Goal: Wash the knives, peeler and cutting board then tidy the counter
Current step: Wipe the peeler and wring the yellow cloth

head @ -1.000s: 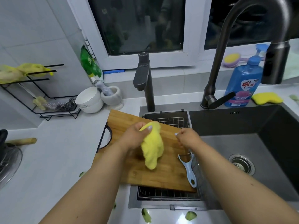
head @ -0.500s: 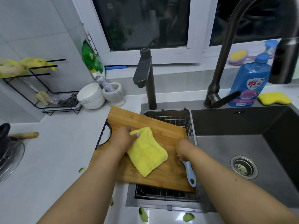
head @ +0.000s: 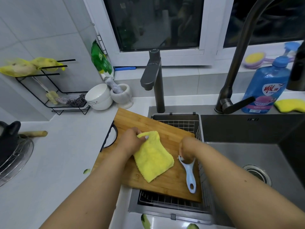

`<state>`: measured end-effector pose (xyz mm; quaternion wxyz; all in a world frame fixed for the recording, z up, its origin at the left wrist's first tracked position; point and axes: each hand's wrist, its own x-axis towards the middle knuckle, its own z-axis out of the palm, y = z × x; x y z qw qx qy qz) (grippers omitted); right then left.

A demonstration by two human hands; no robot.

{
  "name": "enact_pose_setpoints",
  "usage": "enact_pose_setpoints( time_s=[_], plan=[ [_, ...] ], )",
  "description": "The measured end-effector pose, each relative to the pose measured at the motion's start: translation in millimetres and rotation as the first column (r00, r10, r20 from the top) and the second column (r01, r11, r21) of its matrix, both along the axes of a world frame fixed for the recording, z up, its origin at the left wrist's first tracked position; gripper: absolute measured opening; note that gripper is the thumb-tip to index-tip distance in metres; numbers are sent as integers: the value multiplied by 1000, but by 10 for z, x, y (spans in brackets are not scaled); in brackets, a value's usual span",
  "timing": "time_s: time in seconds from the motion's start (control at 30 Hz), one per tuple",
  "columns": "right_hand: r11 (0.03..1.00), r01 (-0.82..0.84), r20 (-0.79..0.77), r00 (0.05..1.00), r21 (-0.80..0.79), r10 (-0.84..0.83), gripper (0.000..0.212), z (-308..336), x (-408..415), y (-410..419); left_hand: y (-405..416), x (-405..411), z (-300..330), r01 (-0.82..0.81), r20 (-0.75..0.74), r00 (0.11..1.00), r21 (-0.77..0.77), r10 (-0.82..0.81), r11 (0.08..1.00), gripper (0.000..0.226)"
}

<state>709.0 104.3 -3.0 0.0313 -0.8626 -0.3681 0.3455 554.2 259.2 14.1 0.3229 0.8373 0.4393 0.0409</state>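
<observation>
Cutting board [head: 166,182] bridges bench [head: 54,162] and sink basket [head: 179,123]. Left hand [head: 131,141] pinches yellow cloth [head: 153,160] on it; right hand [head: 187,148] grips peeler [head: 189,172] head. Risk: hard wiping could shift the overhanging board, or fingers catch the blade.

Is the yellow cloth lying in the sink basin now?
No, the yellow cloth lies on the cutting board, held at its corner by the left hand.

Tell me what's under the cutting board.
A wire basket set in the sink shows beneath the cutting board. The board hides whatever the basket holds.
</observation>
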Motion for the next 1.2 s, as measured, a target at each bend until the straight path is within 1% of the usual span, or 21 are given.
enact_pose_setpoints(
  time_s=[0.07, 0.13, 0.2, 0.27, 0.3, 0.33, 0.4, 0.43, 0.5, 0.53, 0.6, 0.67, 0.7, 0.77, 0.8, 0.83, 0.9, 0.97, 1.03, 1.1, 1.2],
  plan=[
    [998, -16, -73, 997, 59, 20, 19, 183, 101, 64, 8, -17, -4, -2, 2, 1000, -2, 2, 1000, 25],
    [982, 47, -163, 986, 185, -16, 10, 362, 187, 130, -13, -21, 23, 6, 10, 1000, -4, -6, 1000, 24],
    [951, 101, -219, 975, 292, -36, 9, 506, 245, 185, -42, -25, 82, 13, 46, 999, 32, -14, 999, 24],
    [913, 159, -281, 958, 376, -52, 10, 607, 267, 263, -69, -45, 162, -3, 151, 988, 41, -4, 999, 21],
    [891, 207, -327, 943, 405, -70, 9, 639, 258, 307, -85, -69, 205, -10, 220, 975, 9, 7, 1000, 19],
    [863, 270, -382, 919, 427, -98, 8, 639, 250, 365, -102, -104, 246, -7, 288, 957, -35, 17, 999, 23],
    [814, 386, -470, 868, 434, -161, 14, 611, 186, 491, -135, -212, 325, 43, 427, 904, -136, 19, 990, 38],
    [802, 420, -501, 847, 424, -178, 19, 591, 136, 544, -156, -268, 365, 86, 492, 871, -185, 17, 979, 46],
    [821, 422, -541, 824, 384, -171, 26, 555, -9, 663, -173, -385, 439, 149, 579, 815, -245, 21, 958, 55],
    [830, 419, -561, 812, 368, -161, 28, 545, -96, 720, -173, -428, 482, 159, 601, 798, -266, 35, 951, 52],
    [827, 445, -618, 770, 345, -157, 25, 557, -266, 839, -117, -500, 564, 137, 637, 766, -295, 88, 946, 36],
    [785, 519, -681, 710, 338, -177, 17, 607, -432, 964, -4, -568, 656, 54, 670, 728, -269, 147, 962, 20],
    [741, 558, -685, 705, 375, -185, 16, 634, -511, 1022, 69, -614, 693, -8, 680, 710, -251, 182, 968, 13],
    [611, 581, -617, 765, 537, -185, 7, 687, -673, 1197, 285, -729, 800, -134, 684, 685, -218, 249, 967, 7],
    [558, 550, -571, 806, 621, -158, 7, 715, -732, 1244, 367, -752, 846, -183, 675, 683, -210, 278, 960, 7],
    [532, 492, -518, 848, 689, -114, 15, 756, -823, 1315, 465, -795, 902, -214, 667, 682, -208, 298, 955, 8],
    [541, 320, -363, 931, 778, -28, 30, 811, -1046, 1496, 675, -905, 993, -242, 637, 701, -210, 320, 947, 12],
    [554, 144, -185, 983, 820, 19, 41, 860, -1252, 1700, 861, -981, 1050, -256, 615, 720, -196, 322, 947, 15],
    [528, 80, -100, 995, 845, 8, 46, 891, -1422, 1949, 1035, -1047, 1110, -277, 630, 709, -166, 318, 946, 19],
    [503, 58, -50, 998, 863, -28, 38, 933, -1548, 2191, 1229, -1091, 1171, -309, 648, 693, -130, 317, 942, 23],
    [471, -11, 40, 998, 882, -52, 9, 1007, -1696, 2548, 1545, -1130, 1255, -331, 640, 706, -78, 302, 940, 36]
  ],
)
